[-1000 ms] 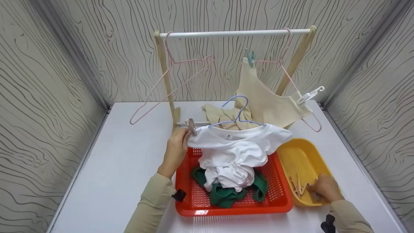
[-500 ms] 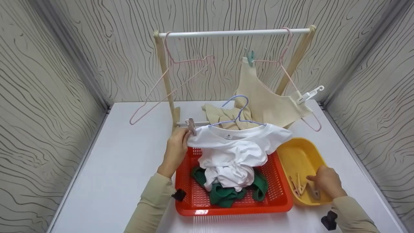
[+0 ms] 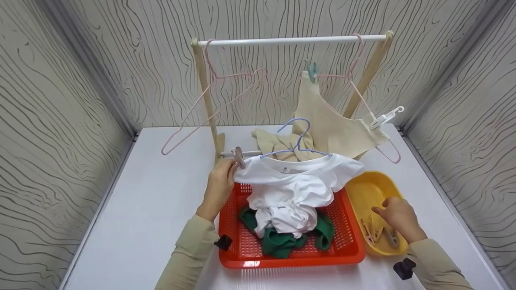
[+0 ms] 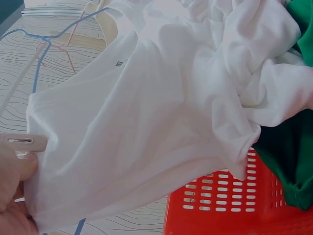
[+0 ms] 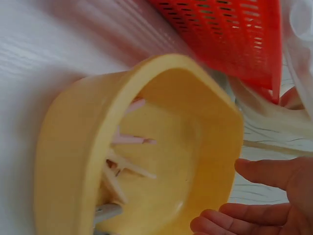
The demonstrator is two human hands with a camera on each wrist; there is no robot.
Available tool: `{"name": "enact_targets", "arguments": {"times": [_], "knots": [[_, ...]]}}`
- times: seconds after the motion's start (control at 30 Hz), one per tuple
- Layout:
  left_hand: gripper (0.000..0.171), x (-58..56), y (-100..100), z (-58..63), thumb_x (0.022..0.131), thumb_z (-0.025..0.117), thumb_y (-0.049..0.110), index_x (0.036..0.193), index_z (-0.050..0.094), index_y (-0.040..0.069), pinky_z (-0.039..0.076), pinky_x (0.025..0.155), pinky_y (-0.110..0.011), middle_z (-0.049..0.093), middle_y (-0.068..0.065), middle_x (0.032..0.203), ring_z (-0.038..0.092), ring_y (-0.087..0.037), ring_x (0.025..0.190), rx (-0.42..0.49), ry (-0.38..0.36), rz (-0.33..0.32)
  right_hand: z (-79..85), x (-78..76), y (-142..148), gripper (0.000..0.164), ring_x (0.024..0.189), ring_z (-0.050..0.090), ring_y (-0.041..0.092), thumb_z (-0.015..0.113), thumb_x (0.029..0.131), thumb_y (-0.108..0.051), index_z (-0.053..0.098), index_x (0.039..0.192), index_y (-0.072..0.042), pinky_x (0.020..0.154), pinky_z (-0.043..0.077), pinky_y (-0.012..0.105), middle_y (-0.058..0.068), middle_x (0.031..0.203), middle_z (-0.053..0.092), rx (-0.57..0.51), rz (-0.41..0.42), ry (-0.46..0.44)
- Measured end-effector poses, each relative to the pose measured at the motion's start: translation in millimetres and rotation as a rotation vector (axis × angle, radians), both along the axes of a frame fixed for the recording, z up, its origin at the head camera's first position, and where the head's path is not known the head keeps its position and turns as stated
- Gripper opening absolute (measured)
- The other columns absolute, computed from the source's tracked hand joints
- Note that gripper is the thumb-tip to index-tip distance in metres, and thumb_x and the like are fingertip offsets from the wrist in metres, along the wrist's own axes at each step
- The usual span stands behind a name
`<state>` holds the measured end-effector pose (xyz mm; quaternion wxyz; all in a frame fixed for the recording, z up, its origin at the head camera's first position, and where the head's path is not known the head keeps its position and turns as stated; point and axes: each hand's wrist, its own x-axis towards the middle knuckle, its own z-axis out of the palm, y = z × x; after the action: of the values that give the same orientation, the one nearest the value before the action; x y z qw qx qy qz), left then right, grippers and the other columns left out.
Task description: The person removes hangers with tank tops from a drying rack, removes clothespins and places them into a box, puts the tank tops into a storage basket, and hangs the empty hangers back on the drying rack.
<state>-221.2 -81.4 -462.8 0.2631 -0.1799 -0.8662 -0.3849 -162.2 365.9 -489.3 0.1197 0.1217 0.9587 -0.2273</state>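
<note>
My left hand point(image 3: 219, 179) pinches the sleeve end of a white T-shirt point(image 3: 298, 185) on a blue hanger point(image 3: 300, 141). A pale pinkish clothespin point(image 3: 238, 157) is clipped there, right by the thumb in the left wrist view. The shirt's lower part bunches over a green garment point(image 3: 280, 243) in a red basket point(image 3: 292, 264). Over the yellow basin point(image 3: 373, 185) hovers my right hand point(image 3: 401, 217), with nothing between its parted thumb and fingers point(image 5: 264, 174). Several clothespins point(image 5: 129, 169), pink, beige and grey, lie in the basin below it.
Behind the basket stands a rack with a white rail point(image 3: 292, 41). From it hang a bare pink hanger point(image 3: 189, 117) and another with a beige garment point(image 3: 334, 129), held by a green clothespin point(image 3: 312, 71) and a white one point(image 3: 387, 117). Patterned walls enclose the white table point(image 3: 157, 201).
My right hand has risen from among the clothespins and moved toward the back of the basin, its fingers parting; a grey clothespin now shows there. The left hand and shirt stay still.
</note>
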Motion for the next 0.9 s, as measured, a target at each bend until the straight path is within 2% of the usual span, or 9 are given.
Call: {"name": "enact_targets", "arguments": {"times": [0.13,0.23,0.4,0.5,0.7,0.9], "knots": [[0.010,-0.2,1,-0.3,0.095,0.055,0.004,0.102,0.062,0.002,0.056,0.093,-0.034,0.067,-0.014,0.103,0.066,-0.026,0.105,0.002,-0.008,-0.004,6.2,-0.2,-9,0.049,0.080,0.064,0.033,0.065,0.090,-0.028,0.058,0.109,0.017,0.075,0.059,0.047,0.036,0.105,0.063,0.041,0.049,0.033],[0.011,-0.1,1,-0.5,0.095,0.055,0.005,0.103,0.062,0.003,0.056,0.094,-0.034,0.066,-0.014,0.104,0.066,-0.026,0.106,0.001,-0.016,-0.005,9.9,0.6,-18,0.044,0.083,0.066,0.037,0.065,0.089,-0.024,0.060,0.105,0.017,0.074,0.058,0.048,0.035,0.102,0.065,0.061,0.091,0.099],[0.012,0.5,2,0.3,0.095,0.055,0.006,0.104,0.062,0.003,0.055,0.095,-0.036,0.066,-0.014,0.103,0.065,-0.026,0.105,-0.014,-0.041,0.010,17.8,3.0,-35,0.038,0.074,0.065,0.030,0.067,0.087,-0.019,0.063,0.101,0.016,0.069,0.058,0.044,0.031,0.094,0.068,0.038,0.137,0.194],[0.012,1.1,2,1.7,0.095,0.056,0.006,0.104,0.062,0.002,0.055,0.095,-0.037,0.066,-0.014,0.103,0.065,-0.026,0.103,-0.024,-0.055,0.018,23.9,4.2,-45,0.037,0.075,0.065,0.029,0.067,0.087,-0.018,0.064,0.103,0.015,0.069,0.059,0.044,0.030,0.093,0.068,0.016,0.153,0.214],[0.011,0.8,2,1.4,0.095,0.056,0.005,0.103,0.062,0.002,0.055,0.094,-0.037,0.066,-0.014,0.101,0.065,-0.026,0.102,-0.027,-0.037,0.020,35.4,5.1,-68,0.039,0.083,0.066,0.033,0.069,0.088,-0.022,0.064,0.108,0.011,0.077,0.060,0.046,0.028,0.099,0.069,-0.033,0.154,0.194],[0.010,0.7,2,0.0,0.095,0.055,0.005,0.103,0.062,0.003,0.055,0.094,-0.037,0.066,-0.014,0.102,0.065,-0.026,0.102,-0.016,-0.043,0.014,45.8,7.6,-92,0.035,0.084,0.067,0.032,0.072,0.085,-0.021,0.067,0.105,0.007,0.077,0.060,0.045,0.023,0.095,0.071,-0.001,0.210,0.235]]}}
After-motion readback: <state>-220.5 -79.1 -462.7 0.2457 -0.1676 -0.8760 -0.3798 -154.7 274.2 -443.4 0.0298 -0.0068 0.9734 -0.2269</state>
